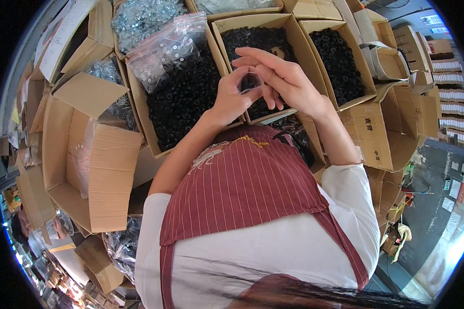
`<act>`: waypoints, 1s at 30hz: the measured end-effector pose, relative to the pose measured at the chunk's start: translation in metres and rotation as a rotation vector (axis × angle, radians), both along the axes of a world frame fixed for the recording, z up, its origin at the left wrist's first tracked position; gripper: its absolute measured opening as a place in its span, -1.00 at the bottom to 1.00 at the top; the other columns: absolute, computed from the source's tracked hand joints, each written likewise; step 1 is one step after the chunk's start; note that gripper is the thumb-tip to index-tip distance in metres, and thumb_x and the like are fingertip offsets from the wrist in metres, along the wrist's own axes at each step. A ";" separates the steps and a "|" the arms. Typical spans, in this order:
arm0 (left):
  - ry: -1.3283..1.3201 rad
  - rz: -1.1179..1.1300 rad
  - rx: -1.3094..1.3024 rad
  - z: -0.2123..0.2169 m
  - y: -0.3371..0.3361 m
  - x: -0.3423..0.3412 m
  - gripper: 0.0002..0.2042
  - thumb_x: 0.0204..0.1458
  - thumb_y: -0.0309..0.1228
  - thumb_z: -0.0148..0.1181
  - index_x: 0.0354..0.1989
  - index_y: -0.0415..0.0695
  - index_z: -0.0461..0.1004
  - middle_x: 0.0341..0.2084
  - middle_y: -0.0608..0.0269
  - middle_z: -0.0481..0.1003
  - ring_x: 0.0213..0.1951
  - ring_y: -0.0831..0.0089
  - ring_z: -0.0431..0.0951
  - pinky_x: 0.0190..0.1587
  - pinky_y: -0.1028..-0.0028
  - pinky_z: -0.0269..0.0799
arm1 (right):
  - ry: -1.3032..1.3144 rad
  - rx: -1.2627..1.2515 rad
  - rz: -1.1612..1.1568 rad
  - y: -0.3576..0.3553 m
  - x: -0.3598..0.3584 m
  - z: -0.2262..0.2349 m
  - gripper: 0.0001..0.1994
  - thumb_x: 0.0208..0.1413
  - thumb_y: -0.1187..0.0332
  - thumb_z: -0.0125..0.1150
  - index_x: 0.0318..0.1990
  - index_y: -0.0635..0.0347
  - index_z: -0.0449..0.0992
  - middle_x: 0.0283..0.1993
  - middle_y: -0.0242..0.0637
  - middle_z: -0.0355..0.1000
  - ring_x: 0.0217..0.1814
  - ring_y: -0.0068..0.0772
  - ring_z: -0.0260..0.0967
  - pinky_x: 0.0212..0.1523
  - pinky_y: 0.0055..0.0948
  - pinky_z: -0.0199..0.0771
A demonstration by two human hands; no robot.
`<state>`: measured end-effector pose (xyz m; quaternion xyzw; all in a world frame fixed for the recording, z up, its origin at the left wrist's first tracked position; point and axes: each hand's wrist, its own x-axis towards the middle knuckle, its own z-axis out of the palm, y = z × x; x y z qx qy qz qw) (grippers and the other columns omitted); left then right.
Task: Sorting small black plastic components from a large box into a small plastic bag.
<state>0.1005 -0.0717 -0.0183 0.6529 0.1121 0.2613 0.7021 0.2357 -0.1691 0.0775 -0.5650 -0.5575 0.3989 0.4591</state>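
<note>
My left hand is curled in a ring around what looks like a small clear plastic bag, its round mouth facing up. My right hand meets it from the right, fingers apart: one stretches out past the bag, another touches beside its mouth, and others hang lower. No part shows inside the right hand. Both hands are above the near part of a carton of black rings. To the left, a clear zip bag of pale washers lies across another carton of black rings.
A third carton of black rings stands at the right. Shiny metal parts fill a carton at the far left. An open cardboard box with raised flaps stands at my left, and more cardboard boxes are stacked at my right.
</note>
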 end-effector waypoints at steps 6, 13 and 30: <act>-0.020 -0.035 -0.159 -0.014 -0.002 0.003 -0.68 0.05 -0.60 0.32 0.00 -0.25 0.46 -0.16 0.20 0.53 -0.10 0.45 0.54 -0.02 0.43 0.43 | -0.273 0.344 0.058 0.007 -0.005 -0.005 -0.56 0.28 0.61 -0.08 0.30 0.23 0.35 0.20 -0.15 0.45 -0.14 -0.40 0.50 -0.15 -0.46 0.56; -0.041 0.064 0.014 -0.001 -0.004 0.003 -0.74 0.03 -0.58 0.33 -0.10 -0.26 0.47 -0.24 0.24 0.53 -0.15 0.47 0.54 -0.07 0.44 0.46 | -0.452 0.476 0.075 0.013 0.004 -0.018 -0.56 0.20 0.62 0.05 0.25 0.24 0.41 0.20 -0.14 0.44 0.18 -0.20 0.42 0.18 -0.32 0.41; 0.036 0.035 -0.006 0.009 0.001 0.000 -0.87 0.08 -0.60 0.28 -0.22 -0.21 0.48 -0.30 0.32 0.50 -0.23 0.60 0.48 -0.12 0.56 0.39 | -1.029 -0.484 0.354 0.021 0.050 -0.163 -0.12 0.14 -0.17 0.20 0.47 0.10 0.01 0.44 0.35 -0.09 0.50 0.50 -0.20 0.38 0.21 0.11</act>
